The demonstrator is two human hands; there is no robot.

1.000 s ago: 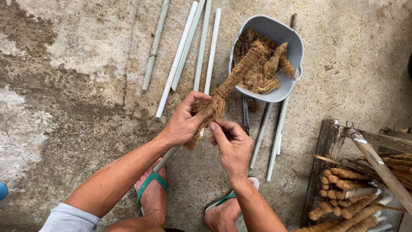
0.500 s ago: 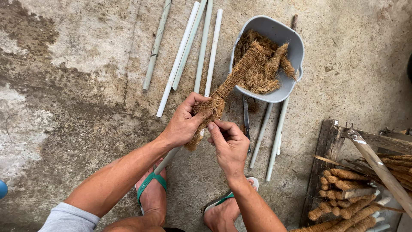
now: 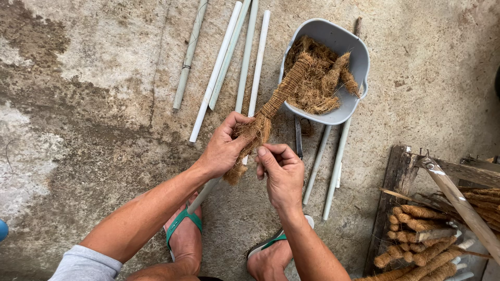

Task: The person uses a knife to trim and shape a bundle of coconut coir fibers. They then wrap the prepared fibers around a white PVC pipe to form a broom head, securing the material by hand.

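My left hand (image 3: 223,148) grips a pole wrapped in brown coconut fibre (image 3: 271,106), at the loose shaggy end of the wrap. The pole slants up to the right, its bound upper part reaching into a grey plastic basin (image 3: 359,57) that holds more loose fibre (image 3: 317,83). My right hand (image 3: 281,171) is just below and right of the left one, fingers curled, thumb and forefinger pinching at fibre or thin string near the wrap; what it holds is too fine to make out.
Several bare pale pipes (image 3: 229,57) lie on the concrete floor, some passing under the basin. At the lower right, a wooden crate (image 3: 396,177) holds several finished fibre-wrapped sticks (image 3: 422,224). My feet in green sandals (image 3: 182,229) are below my hands.
My right hand has shifted slightly down and to the right, away from the wrap. The left hand keeps its grip on the pole in nearly the same place.
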